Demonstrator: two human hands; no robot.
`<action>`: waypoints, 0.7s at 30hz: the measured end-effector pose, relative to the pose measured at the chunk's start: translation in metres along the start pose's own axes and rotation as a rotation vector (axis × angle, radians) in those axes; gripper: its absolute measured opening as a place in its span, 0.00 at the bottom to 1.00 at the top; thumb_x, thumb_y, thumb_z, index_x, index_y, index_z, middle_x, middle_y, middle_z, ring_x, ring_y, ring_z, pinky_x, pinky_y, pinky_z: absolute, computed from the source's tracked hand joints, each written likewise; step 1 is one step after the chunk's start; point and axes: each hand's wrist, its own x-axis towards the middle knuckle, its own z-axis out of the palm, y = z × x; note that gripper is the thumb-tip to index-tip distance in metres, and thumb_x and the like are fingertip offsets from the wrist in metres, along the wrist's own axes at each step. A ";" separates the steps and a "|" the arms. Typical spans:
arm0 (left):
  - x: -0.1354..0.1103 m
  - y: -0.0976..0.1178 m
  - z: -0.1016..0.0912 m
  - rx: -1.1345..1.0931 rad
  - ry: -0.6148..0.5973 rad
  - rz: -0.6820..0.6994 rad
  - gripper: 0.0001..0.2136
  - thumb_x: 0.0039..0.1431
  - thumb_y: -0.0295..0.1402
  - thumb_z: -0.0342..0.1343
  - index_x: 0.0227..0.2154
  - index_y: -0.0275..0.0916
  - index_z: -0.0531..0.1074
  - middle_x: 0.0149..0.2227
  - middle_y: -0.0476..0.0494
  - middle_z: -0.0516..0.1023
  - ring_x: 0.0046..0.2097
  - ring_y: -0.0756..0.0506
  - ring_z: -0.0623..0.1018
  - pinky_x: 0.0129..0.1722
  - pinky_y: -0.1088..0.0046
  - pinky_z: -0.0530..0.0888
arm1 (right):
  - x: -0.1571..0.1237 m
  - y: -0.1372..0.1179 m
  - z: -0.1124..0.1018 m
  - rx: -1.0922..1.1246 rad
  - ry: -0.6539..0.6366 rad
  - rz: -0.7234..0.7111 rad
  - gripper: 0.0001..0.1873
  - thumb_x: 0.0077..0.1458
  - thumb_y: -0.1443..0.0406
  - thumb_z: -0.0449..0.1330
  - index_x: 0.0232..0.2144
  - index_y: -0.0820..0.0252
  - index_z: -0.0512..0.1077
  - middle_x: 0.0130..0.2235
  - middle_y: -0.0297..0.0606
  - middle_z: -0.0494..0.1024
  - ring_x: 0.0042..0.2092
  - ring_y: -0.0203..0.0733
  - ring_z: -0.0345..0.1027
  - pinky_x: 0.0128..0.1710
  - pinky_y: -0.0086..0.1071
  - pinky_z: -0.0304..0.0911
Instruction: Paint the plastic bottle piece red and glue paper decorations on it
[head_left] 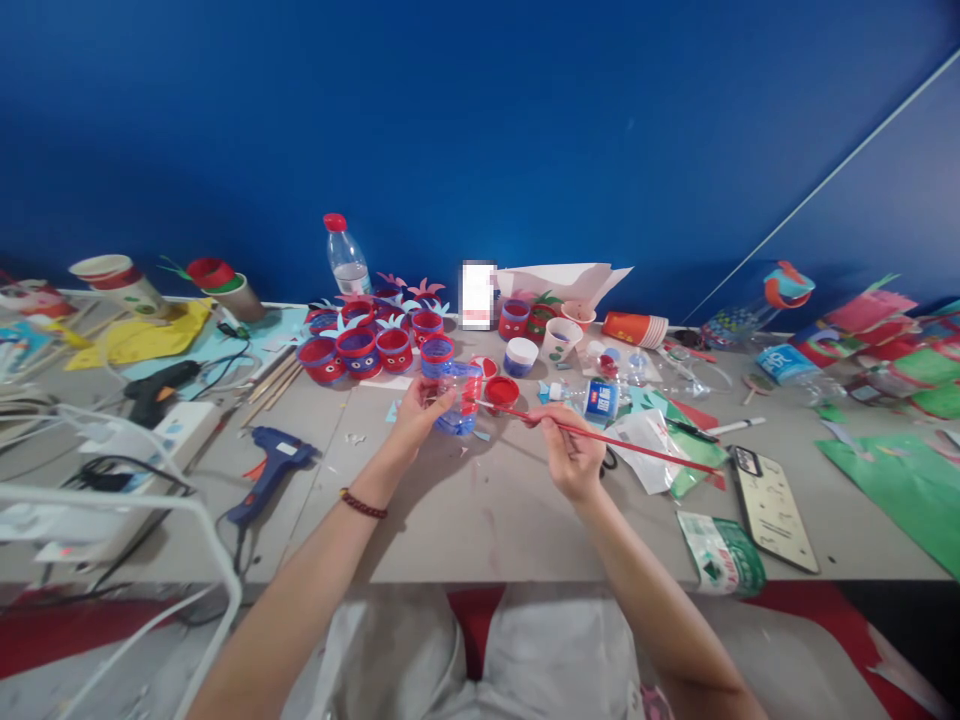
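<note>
My left hand is closed around a clear blue plastic bottle piece, holding it just above the table. A streak of red paint marks its right side. My right hand pinches a long red paintbrush, its bristle end at the painted side of the bottle piece. Close behind the brush tip sits an open pot of red paint. A cut ring with a red rim stands just behind my left hand. Several red and blue cups with eyes and paper leaves are grouped further left.
At left lie a blue glue gun, a power strip with cables and wooden sticks. A jar with a white lid, a paper cup and a labelled bottle stand behind my right hand. A phone lies right.
</note>
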 end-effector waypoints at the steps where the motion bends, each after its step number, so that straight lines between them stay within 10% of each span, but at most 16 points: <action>1: 0.000 0.000 0.000 0.005 -0.001 -0.008 0.22 0.35 0.40 0.73 0.33 0.39 0.71 0.36 0.45 0.77 0.39 0.45 0.75 0.42 0.69 0.69 | 0.000 -0.001 0.000 0.013 -0.004 0.015 0.09 0.62 0.68 0.54 0.36 0.56 0.75 0.32 0.40 0.80 0.35 0.43 0.74 0.35 0.39 0.69; 21: -0.002 0.006 -0.002 -0.202 -0.179 -0.097 0.19 0.41 0.43 0.72 0.32 0.39 0.74 0.35 0.46 0.80 0.38 0.45 0.79 0.43 0.67 0.72 | 0.007 0.013 -0.006 0.013 0.119 0.185 0.08 0.62 0.62 0.57 0.34 0.57 0.75 0.31 0.39 0.81 0.32 0.43 0.76 0.34 0.37 0.72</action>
